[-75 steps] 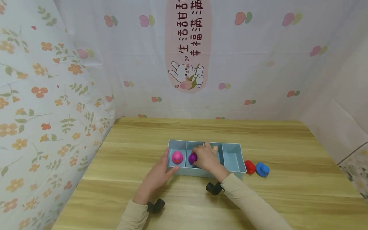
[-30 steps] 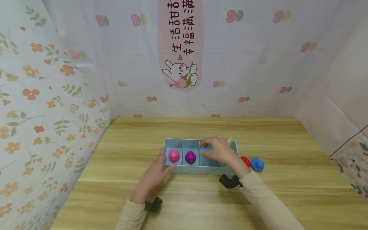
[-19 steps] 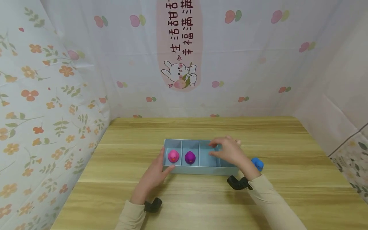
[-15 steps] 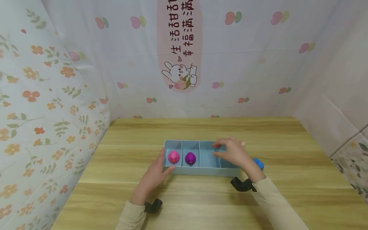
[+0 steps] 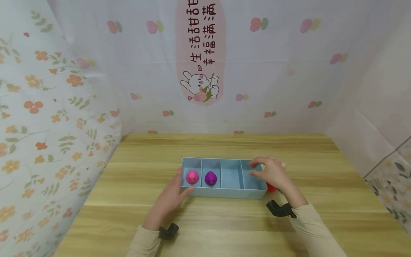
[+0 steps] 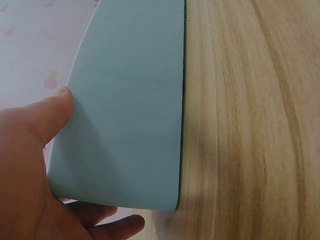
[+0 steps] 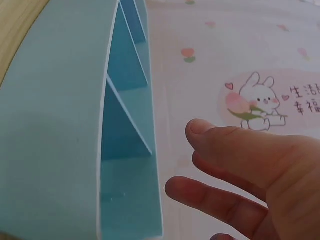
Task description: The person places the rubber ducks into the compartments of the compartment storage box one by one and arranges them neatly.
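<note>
A pale blue box (image 5: 224,193) with a row of compartments lies lengthwise on the table. In its leftmost compartment sits a pink toy duck (image 5: 192,176), and beside that, one compartment over, a purple toy duck (image 5: 210,178). My left hand (image 5: 169,195) holds the box's left end; the left wrist view has the thumb on the rim and the fingers round the corner. Over the right end my right hand (image 5: 275,174) hovers with thumb and fingers apart, holding nothing. A red toy duck (image 5: 271,187) shows partly below it, outside the box. Only a sliver of something blue appears behind the wrist.
The wood-grain table (image 5: 205,225) extends around the box. A printed cloth (image 5: 144,71) hangs behind the table, and a floral one (image 5: 57,142) on the left. Each wrist wears a black camera mount, the right one (image 5: 279,209) close to the box's front right corner.
My right hand has released the purple duck in the second compartment and moved right to the box's right end. It now covers most of the blue duck. My left hand stays on the box.
</note>
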`<state>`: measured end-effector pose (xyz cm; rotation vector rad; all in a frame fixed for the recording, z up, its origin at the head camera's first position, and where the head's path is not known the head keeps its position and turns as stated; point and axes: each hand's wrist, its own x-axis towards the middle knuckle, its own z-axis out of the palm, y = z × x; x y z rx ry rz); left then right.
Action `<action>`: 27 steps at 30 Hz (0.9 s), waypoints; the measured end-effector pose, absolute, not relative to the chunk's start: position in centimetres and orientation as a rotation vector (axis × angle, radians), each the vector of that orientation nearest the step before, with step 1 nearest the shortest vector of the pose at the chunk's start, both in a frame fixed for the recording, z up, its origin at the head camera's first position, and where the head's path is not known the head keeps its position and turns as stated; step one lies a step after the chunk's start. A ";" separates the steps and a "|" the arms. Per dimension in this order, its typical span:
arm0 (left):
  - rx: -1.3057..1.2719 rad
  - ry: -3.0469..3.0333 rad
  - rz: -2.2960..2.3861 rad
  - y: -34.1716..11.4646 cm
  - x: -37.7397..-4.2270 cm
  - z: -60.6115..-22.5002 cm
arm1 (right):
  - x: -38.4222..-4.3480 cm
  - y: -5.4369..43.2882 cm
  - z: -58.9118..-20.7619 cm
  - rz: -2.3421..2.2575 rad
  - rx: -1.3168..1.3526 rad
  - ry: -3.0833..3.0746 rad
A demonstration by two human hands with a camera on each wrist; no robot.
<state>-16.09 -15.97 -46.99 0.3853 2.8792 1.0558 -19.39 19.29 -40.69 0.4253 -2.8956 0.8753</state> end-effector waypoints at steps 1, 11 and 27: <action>0.376 2.878 1.046 -16.0 -16.1 -47.0 | -19.3 19.5 -40.7 0.874 0.417 -2.895; 0.363 2.867 1.037 -15.8 -16.1 -46.7 | -18.4 22.6 -40.9 0.903 0.327 -2.898; 0.344 2.860 1.047 -15.8 -16.1 -46.6 | -17.3 26.9 -42.0 0.833 0.145 -2.990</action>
